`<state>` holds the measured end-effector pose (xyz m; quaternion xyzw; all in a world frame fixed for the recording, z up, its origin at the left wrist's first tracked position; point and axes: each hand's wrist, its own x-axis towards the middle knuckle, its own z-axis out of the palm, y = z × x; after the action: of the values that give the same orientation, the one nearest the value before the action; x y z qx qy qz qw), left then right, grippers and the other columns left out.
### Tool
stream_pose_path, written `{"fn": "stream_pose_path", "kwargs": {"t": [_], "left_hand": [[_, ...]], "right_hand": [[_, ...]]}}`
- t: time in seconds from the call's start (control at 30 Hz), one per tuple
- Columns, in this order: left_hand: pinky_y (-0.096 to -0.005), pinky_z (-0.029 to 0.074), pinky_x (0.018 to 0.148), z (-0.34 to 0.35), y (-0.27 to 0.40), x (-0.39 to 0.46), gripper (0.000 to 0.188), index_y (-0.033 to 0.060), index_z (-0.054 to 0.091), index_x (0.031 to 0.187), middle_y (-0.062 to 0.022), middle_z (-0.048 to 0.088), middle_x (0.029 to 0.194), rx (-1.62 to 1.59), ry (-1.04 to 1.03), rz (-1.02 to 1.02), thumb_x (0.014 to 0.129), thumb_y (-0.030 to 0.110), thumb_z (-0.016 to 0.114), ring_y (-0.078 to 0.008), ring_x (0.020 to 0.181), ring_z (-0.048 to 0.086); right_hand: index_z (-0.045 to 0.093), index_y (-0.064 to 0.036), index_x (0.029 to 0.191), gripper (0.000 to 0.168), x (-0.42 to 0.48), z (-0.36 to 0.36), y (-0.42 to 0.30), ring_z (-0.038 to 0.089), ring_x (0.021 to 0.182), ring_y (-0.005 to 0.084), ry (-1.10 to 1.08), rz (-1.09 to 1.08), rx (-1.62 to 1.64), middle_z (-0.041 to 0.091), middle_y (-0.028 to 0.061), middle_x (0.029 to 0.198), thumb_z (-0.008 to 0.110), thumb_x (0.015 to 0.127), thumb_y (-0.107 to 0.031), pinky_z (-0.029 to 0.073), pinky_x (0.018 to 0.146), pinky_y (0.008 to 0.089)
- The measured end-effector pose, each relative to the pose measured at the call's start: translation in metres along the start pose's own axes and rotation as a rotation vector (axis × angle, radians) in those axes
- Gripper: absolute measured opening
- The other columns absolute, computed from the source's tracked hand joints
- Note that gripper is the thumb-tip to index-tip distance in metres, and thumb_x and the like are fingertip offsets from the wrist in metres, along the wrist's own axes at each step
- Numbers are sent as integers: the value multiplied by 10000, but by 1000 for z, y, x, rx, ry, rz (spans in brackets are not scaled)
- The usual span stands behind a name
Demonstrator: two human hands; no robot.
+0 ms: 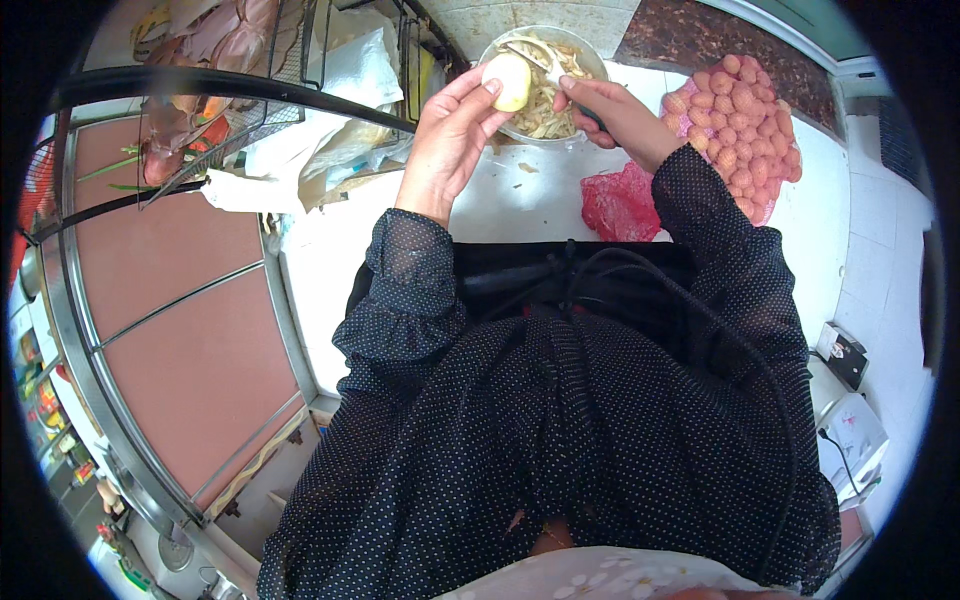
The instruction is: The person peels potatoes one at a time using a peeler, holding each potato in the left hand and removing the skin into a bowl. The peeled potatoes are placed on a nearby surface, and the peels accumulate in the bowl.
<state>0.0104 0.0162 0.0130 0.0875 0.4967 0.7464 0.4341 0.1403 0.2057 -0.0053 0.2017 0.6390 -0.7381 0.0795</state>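
Observation:
In my left hand [457, 124] is a peeled, pale yellow potato [508, 81], held up over the near left part of a round bowl [595, 61]. The bowl holds a heap of peelings [551, 112]. My right hand [611, 116] grips a peeler [589, 114] by its dark handle, just right of the potato and above the peelings. The peeler's head is partly hidden by my fingers, and a gap shows between it and the potato. To the right of my right wrist lies a pink mesh sack of unpeeled potatoes [731, 124].
Crumpled red netting [621, 201] lies on the white floor [510, 217] near my lap, with small peel scraps [527, 168]. A wire rack [281, 91] with plastic bags [292, 161] stands at the left, beside a brown-panelled cabinet [195, 315]. A white appliance [851, 435] is at lower right.

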Motion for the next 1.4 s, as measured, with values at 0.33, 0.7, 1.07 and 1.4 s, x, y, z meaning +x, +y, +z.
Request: {"fn": "stream_pose_path", "kwargs": {"t": [0.33,0.7,1.07,1.4], "left_hand": [[-343,514,1044,6,-7,6,443,-39,539,1379,-138,616,1325,23,-76,28,993,151,644,-204,1212,609],[-364,518,1056,3,-13,11,451,-60,498,1386,-174,591,1342,4,-73,-38,1002,137,626,-243,1217,612],[-429,509,1089,-6,-16,19,456,-69,435,1377,-246,538,1374,-559,-146,-108,1019,162,598,-359,1273,572],[-425,515,1092,-6,-11,10,506,-41,387,1412,-268,485,1398,-612,-204,-149,1013,175,610,-379,1300,539]], "right_hand": [[663,-121,998,408,4,-8,0,347,532,31,59,-7,63,399,-94,661,476,1045,-482,266,466,213],[691,-86,1006,398,11,-20,9,436,556,50,201,-209,-56,488,-66,675,502,1049,-433,360,517,231],[684,-93,1038,324,-12,4,-2,674,701,337,452,-585,-779,678,145,775,606,991,-403,519,612,383],[677,-97,1047,357,-4,-6,2,673,675,325,588,-599,-862,668,139,753,596,991,-441,517,603,392]]}}
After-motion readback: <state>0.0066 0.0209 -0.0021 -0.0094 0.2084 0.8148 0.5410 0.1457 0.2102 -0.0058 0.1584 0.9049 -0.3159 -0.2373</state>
